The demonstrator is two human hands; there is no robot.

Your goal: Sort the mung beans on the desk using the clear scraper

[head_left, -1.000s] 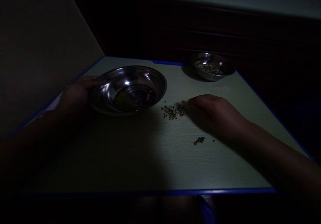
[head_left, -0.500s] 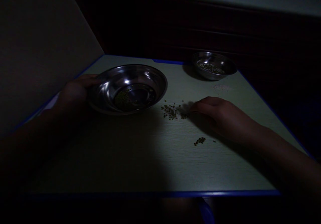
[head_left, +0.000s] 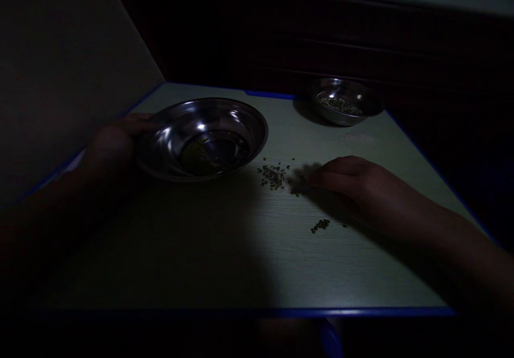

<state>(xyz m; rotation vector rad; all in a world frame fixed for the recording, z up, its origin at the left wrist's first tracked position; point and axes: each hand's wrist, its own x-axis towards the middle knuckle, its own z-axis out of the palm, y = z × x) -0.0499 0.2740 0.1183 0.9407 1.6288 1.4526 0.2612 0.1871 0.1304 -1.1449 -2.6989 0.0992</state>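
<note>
The rim of a large stainless steel bowl (head_left: pixel 168 144) is grasped by the left hand (head_left: pixel 112 144), and a green granular heap (head_left: pixel 196 155) is held in its base. Green granules (head_left: pixel 273 177) lie on the bench (head_left: pixel 361 272) just beside it, best swept with fingers kept low; the right hand (head_left: pixel 361 187) is loosely curled there, too blurred for any pinch to be told. A smaller steel bowl (head_left: pixel 363 113) holding paler granules (head_left: pixel 339 105) stands farther off.

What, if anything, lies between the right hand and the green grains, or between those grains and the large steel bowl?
Nothing visible blocks either gap. The right hand sits just right of the pile of green grains, its blurred fingertips nearly at the pile. Only bare tabletop separates the pile from the large steel bowl, whose far side the left hand holds.
</note>
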